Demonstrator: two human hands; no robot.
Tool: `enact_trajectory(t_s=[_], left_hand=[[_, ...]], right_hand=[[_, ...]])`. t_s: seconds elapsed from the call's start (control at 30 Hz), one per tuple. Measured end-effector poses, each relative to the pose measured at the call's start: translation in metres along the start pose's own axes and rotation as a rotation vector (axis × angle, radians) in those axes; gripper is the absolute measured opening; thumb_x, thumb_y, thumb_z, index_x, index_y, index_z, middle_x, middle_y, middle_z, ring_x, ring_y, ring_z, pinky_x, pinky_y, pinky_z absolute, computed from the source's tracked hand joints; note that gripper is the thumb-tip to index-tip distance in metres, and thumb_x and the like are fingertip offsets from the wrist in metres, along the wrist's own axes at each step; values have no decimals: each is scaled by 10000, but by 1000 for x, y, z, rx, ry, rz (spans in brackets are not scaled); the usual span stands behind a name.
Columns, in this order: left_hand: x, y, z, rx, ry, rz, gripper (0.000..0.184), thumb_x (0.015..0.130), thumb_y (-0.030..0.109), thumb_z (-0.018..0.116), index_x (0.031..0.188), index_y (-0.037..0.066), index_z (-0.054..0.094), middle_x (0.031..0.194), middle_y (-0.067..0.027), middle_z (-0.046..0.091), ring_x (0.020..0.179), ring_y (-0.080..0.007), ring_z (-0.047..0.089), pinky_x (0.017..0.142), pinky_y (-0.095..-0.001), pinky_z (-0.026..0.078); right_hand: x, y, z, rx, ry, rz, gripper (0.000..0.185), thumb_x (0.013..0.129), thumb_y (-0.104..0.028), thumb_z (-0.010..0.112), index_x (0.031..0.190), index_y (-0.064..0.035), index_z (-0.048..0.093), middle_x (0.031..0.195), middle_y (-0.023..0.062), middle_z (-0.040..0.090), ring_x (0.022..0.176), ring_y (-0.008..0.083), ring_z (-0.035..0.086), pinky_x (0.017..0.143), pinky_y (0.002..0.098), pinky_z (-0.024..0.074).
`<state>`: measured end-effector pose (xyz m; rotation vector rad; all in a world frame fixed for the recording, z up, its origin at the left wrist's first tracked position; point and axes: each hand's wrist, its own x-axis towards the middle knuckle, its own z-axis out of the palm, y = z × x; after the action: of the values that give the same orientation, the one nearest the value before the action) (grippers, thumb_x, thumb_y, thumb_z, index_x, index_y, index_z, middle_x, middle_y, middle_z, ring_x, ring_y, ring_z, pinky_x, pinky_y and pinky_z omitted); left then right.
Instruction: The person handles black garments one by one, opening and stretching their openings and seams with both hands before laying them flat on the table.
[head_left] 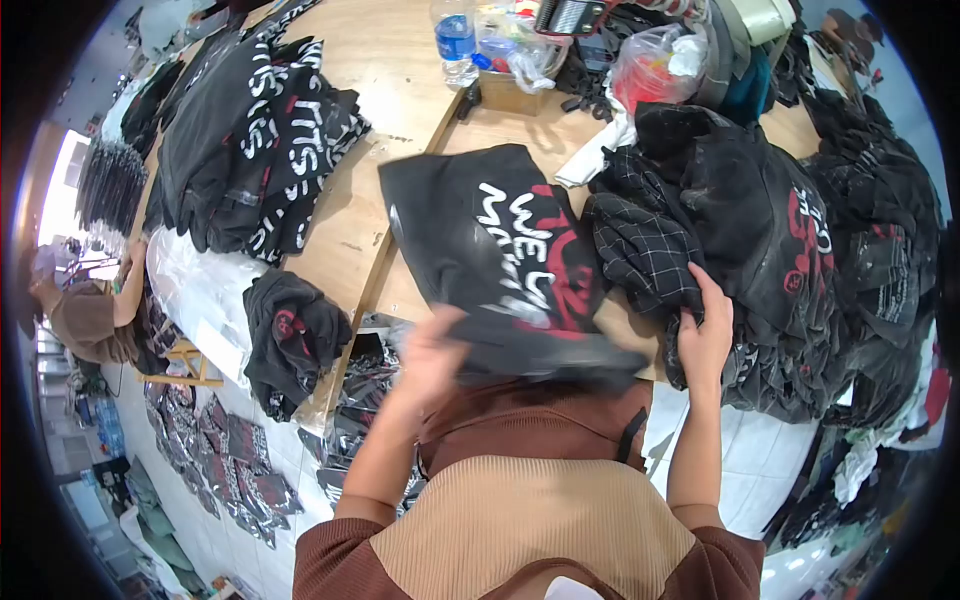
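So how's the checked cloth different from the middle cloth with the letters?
The checked cloth has thin pale lines, but the lettered cloth has white and red writing. The checked cloth is bunched up; the lettered cloth looks more spread out. Both are dark fabric.

Bright, even light fills the scene; at the far left an opening (70,168) burns out to white. Soft shadows lie on the table (345,195), while the plastic (190,290) and floor (735,445) shine pale. Motion smears the left grip (435,355) and the near edge of the shirt (435,215); the right grip (706,325) looks sharper. The fisheye lens bends the outer edges, darkening to black corners.
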<state>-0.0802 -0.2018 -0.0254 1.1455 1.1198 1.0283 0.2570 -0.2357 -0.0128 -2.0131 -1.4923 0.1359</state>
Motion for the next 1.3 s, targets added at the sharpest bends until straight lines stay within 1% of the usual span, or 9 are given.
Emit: enact_trajectory(t_s=[0.03, 0.13, 0.47, 0.63, 0.67, 0.83, 1.03, 1.07, 1.3], left_hand=[[-2, 11, -16, -408, 392, -38, 201, 823, 87, 575, 999, 3, 626, 878, -80, 617, 819, -204, 613, 771, -360, 504], [13, 50, -82, -906, 226, 308, 318, 907, 250, 505, 1069, -14, 574, 978, -108, 616, 916, -245, 604, 839, -394, 487], [11, -23, -63, 551, 411, 12, 366, 932, 284, 464, 1152, -5, 512, 1103, -145, 567, 1014, -281, 559, 904, -410, 437], [34, -33, -50, 611, 283, -67, 392, 944, 301, 444, 1193, 0, 481, 1166, -164, 542, 1063, -299, 536, 936, -418, 412], [40, -26, -57, 459, 278, -77, 397, 947, 304, 440, 1201, 1, 475, 1178, -167, 537, 1073, -303, 532, 942, -420, 407], [106, 38, -97, -340, 178, -228, 424, 959, 321, 420, 1242, 6, 444, 1241, -186, 512, 1122, -321, 509, 974, -428, 382], [189, 69, -105, -778, -23, -358, 458, 974, 341, 396, 1292, 11, 407, 1316, -208, 483, 1181, -343, 482, 1013, -437, 352], [180, 68, -83, -576, 357, -163, 452, 978, 324, 401, 1351, 73, 361, 1403, -207, 402, 1273, -344, 402, 1072, -434, 265], [87, -10, -41, 37, 593, 244, 297, 956, 223, 513, 1196, 50, 492, 1277, -115, 521, 1204, -193, 459, 1038, -344, 310]], right_hand=[[-1, 2, -2, 50, 14, 39, 590, 669, 62, 635, 1212, -160, 580, 1132, 90, 605, 1030, 295, 545, 911, 362, 431], [-1, -4, -6, -3, -14, -3, 535, 682, 50, 643, 1185, -128, 592, 1121, 81, 617, 1007, 288, 557, 896, 348, 440], [-49, -75, 63, -4, -525, -559, 831, 580, -360, 828, 1322, -228, 477, 1468, 210, 249, 1313, 378, 277, 1019, 565, 210], [-56, -97, 133, 52, -482, -655, 411, 701, -234, 751, 1080, -153, 612, 1450, 182, 277, 1285, 414, 294, 1016, 524, 261], [-56, -97, 134, 88, -369, -712, 289, 725, -164, 729, 990, -104, 631, 1262, 156, 505, 1154, 366, 464, 915, 461, 394], [-7, -68, 48, 611, -340, -255, 192, 794, -154, 658, 835, 20, 587, 710, 117, 562, 636, 261, 556, 593, 322, 440], [-15, -4, -7, 600, -294, -141, 208, 800, -164, 604, 738, 21, 532, 662, 102, 478, 592, 223, 461, 541, 313, 349], [-21, 0, -3, 421, -268, -230, 198, 778, -167, 648, 741, 4, 556, 677, 100, 508, 619, 243, 488, 569, 325, 365], [-52, -26, 29, 74, -247, -324, 215, 710, -215, 746, 819, -78, 622, 754, 24, 579, 786, 223, 527, 729, 349, 340]])
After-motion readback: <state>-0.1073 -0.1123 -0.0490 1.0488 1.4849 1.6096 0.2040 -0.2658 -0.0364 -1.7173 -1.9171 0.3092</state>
